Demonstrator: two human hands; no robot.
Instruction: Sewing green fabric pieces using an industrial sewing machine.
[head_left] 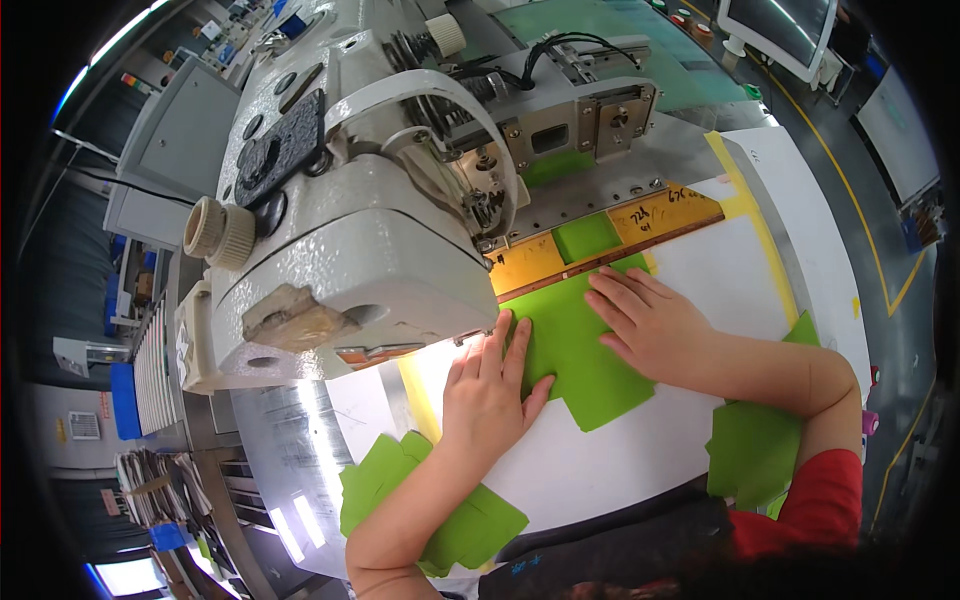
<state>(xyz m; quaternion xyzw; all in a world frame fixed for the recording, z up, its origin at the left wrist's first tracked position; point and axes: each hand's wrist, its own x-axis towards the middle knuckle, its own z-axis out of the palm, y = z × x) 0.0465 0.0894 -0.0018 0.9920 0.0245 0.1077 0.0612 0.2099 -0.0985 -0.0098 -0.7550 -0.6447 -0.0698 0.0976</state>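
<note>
A bright green flat piece (590,385) lies on the white work surface in front of a large sewing machine (365,240). My left hand (490,385) rests on its left edge with fingers stretched toward the machine. My right hand (645,320) lies flat on its right part, fingers spread. The far edge of the piece runs under a yellow template (660,215) with a dark red front strip, and green shows through a cutout in it. The needle area is partly hidden behind the machine's head.
Green pieces (480,525) lie under my left forearm, and more green pieces (755,450) sit beside my right elbow. Yellow tape (765,245) crosses the white surface. A monitor (780,35) stands at the far right; a grey cabinet (180,140) is at the left.
</note>
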